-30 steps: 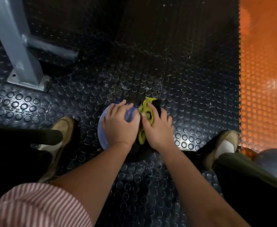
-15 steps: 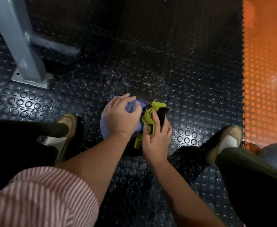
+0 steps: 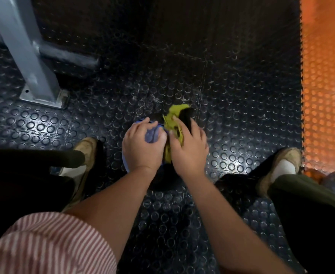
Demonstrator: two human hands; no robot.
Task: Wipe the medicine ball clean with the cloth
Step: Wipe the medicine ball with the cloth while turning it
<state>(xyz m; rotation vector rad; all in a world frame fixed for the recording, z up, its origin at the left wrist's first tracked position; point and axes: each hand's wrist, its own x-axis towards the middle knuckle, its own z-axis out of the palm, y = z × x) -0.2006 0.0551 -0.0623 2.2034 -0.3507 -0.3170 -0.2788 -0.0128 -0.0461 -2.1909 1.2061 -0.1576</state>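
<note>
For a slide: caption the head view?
Left hand steadies the blue-and-black medicine ball on the studded floor; right hand presses a yellow-green cloth against it.

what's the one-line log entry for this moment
step: wipe | left hand: holds medicine ball | right hand: grips cloth against it

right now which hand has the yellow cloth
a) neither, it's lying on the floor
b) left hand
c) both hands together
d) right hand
D: the right hand holds the cloth against the ball, while the left hand only grips the ball.
</note>
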